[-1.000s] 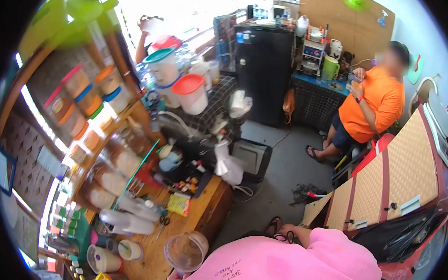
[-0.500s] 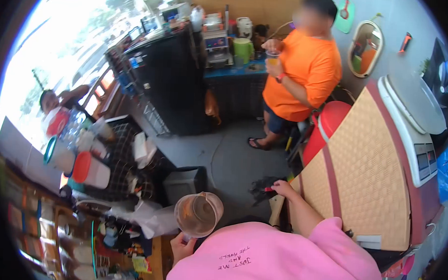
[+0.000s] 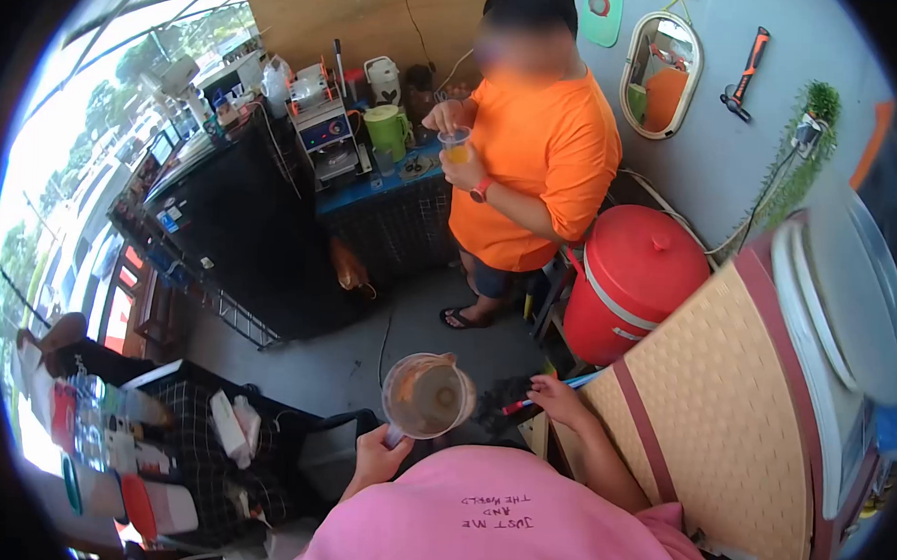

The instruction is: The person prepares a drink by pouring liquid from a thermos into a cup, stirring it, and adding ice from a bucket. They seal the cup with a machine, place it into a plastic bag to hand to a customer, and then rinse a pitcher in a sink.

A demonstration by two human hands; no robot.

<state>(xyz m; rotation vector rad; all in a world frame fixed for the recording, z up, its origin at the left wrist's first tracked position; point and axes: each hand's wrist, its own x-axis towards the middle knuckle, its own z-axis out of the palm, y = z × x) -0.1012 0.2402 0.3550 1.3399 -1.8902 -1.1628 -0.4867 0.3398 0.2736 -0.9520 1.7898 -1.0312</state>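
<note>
My left hand [image 3: 379, 455] is closed around the handle of a clear plastic jug [image 3: 429, 397]. The jug is tipped so its inside faces up at me, with an orange-brown residue on its wall. My right hand [image 3: 560, 403] is held out with loosely bent fingers, next to a thin pink and blue handle [image 3: 513, 408] that passes behind it. No object shows between those fingers, though the hand hides part of the handle. Dark bristles [image 3: 497, 394] lie by the handle's pink end.
A person in an orange shirt [image 3: 538, 169] stands ahead, holding a cup [image 3: 455, 145]. Beside them is a red lidded bucket [image 3: 644, 274]. A woven panel [image 3: 714, 392] lies close on my right. At left are a dark fridge-like cabinet [image 3: 250, 241] and plastic containers [image 3: 163, 508].
My view has turned to the right, bringing the hammer, hanging plant and more of the red bucket into sight. The jug has come nearer to my right hand.
</note>
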